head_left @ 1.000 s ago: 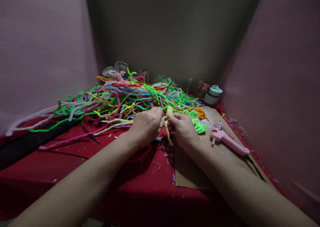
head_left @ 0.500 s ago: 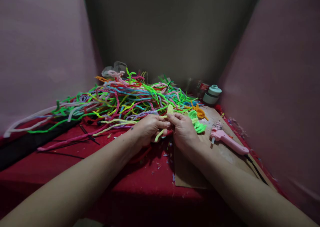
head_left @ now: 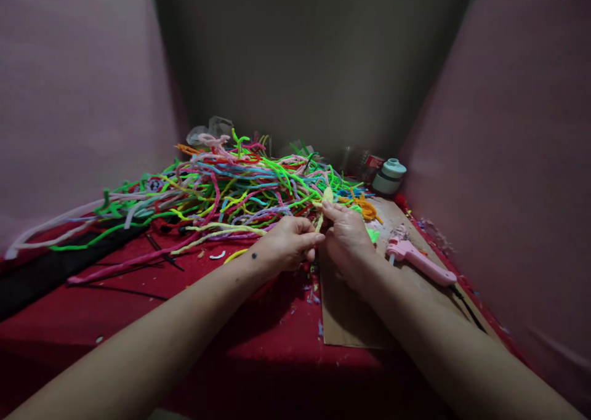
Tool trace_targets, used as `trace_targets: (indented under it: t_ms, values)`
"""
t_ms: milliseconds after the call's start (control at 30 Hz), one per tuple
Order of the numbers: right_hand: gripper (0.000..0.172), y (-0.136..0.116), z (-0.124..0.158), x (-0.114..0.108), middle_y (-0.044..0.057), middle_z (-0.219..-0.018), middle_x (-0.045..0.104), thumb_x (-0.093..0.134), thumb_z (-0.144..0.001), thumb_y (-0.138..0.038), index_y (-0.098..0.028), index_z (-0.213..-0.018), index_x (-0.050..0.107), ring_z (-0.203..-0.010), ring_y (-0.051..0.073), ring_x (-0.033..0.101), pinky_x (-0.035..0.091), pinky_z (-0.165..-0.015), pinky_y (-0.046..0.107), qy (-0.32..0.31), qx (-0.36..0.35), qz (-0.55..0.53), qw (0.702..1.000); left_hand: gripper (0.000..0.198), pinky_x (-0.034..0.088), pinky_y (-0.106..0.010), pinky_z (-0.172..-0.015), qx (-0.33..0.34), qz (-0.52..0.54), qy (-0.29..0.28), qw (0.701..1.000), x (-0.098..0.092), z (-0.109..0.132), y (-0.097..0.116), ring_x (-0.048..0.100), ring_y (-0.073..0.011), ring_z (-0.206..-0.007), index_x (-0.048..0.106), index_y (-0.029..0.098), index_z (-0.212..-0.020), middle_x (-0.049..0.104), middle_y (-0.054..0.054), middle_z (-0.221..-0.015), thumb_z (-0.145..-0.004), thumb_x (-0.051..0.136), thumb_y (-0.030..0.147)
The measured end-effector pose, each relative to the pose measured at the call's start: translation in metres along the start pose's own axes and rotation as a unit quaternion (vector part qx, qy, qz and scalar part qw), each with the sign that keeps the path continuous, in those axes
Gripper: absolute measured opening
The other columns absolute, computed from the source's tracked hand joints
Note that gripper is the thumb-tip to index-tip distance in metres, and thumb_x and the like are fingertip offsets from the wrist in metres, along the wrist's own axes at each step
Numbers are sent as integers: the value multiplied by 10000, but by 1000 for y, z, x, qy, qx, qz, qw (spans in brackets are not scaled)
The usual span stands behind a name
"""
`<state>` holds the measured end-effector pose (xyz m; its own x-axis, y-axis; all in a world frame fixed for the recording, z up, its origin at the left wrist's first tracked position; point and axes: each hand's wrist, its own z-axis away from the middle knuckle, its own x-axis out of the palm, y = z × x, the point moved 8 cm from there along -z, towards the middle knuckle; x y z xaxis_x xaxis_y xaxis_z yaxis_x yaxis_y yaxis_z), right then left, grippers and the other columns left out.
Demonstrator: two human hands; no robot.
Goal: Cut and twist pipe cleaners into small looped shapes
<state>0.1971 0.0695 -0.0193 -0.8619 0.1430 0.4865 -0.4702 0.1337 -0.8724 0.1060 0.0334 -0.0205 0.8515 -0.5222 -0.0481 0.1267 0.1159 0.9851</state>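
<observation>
Between my hands is a pale yellow pipe cleaner point(head_left: 319, 223), its upper part bent into a small leaf-like loop. My right hand point(head_left: 346, 235) pinches it just under that loop, thumb against fingers. Lower down, my left hand point(head_left: 293, 242) is closed on the strand's end with thumb and forefinger. Beside my right hand, a bright green fuzzy piece point(head_left: 372, 235) lies partly hidden. Behind both hands spreads a tangled heap of pipe cleaners point(head_left: 258, 180) in many colours.
On the right, a pink glue gun point(head_left: 422, 263) lies on a cardboard sheet point(head_left: 355, 321). A pale bottle point(head_left: 390, 175) stands behind it. Orange pipe cleaner loops point(head_left: 366, 209) sit near the cardboard's back edge. Red cloth point(head_left: 258, 327) covers the table, with scraps scattered on it.
The pale yellow loop has shifted slightly right and up with my right hand. My left hand has moved from beside the loop down to the hanging strand.
</observation>
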Motion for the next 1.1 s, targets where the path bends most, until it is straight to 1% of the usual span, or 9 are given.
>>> trace_targets:
  t_ms: [67, 167, 233, 300, 433, 600, 800, 933, 1100]
  values:
    - [228, -4, -3, -4, -57, -441, 413, 685, -592, -290, -191, -572, 480, -423, 86, 351, 288, -422, 242, 15, -11, -2, 1000, 225, 157, -181, -315, -18, -2, -35, 999, 3, 3, -1, 254, -29, -290, 470, 184, -624, 480, 65, -438, -726, 592, 342]
    - [214, -8, -6, -6, -49, -476, 458, 683, -597, -294, -185, -586, 500, -459, 95, 408, 331, -460, 245, 18, -23, -12, 1000, 240, 177, -195, -319, -48, -107, -74, 990, -4, 7, -2, 302, -49, -300, 504, 175, -594, 488, 49, -419, -677, 635, 358]
    - [208, -8, -4, -3, -35, -505, 500, 696, -581, -284, -177, -589, 517, -486, 100, 445, 355, -479, 241, 4, -12, -14, 1000, 289, 185, -195, -338, -14, -203, -26, 979, -21, 7, 9, 322, -52, -329, 530, 156, -556, 452, 45, -400, -670, 641, 398]
    - [201, -5, 1, 2, -18, -538, 543, 708, -566, -280, -167, -598, 545, -508, 105, 476, 383, -501, 241, -21, 11, -6, 1000, 342, 210, -187, -366, 61, -240, 82, 965, -44, 9, 31, 335, -50, -375, 560, 144, -579, 437, 45, -430, -696, 611, 461]
    - [210, -3, 10, 13, 3, -556, 585, 707, -587, -320, -157, -605, 576, -502, 109, 505, 422, -527, 251, -64, 24, 5, 998, 365, 304, -175, -433, 121, -172, 82, 974, -51, 10, 44, 439, -68, -484, 627, 149, -824, 555, 15, -614, -706, 605, 493]
    - [225, 0, 13, 16, 1, -558, 601, 729, -589, -320, -147, -620, 587, -498, 109, 536, 443, -537, 251, -84, 19, 23, 996, 435, 330, -183, -441, 133, -25, 102, 986, -56, 7, 37, 466, -72, -485, 608, 137, -805, 578, -3, -632, -726, 543, 559]
    - [207, 7, 19, 28, 6, -559, 594, 692, -657, -330, -148, -609, 603, -511, 107, 526, 434, -560, 252, -166, 33, 11, 986, 190, 358, -162, -471, 134, -81, 158, 975, -58, 11, 41, 484, -56, -495, 600, 127, -713, 573, 34, -576, -637, 692, 275]
    - [211, 6, 23, 36, 21, -577, 606, 648, -692, -358, -158, -632, 615, -553, 136, 555, 436, -551, 262, -205, 39, -14, 978, 162, 435, -200, -551, 138, -47, 160, 976, -59, 12, 41, 562, -92, -569, 597, 138, -712, 607, 22, -615, -639, 676, 259]
    - [143, 8, 21, 33, 12, -593, 617, 700, -626, -270, -148, -640, 628, -549, 129, 563, 446, -587, 271, -188, 55, -20, 980, 135, 461, -243, -624, 165, -106, 159, 968, -60, 11, 43, 601, -134, -651, 630, 143, -732, 649, -6, -674, -647, 648, 247]
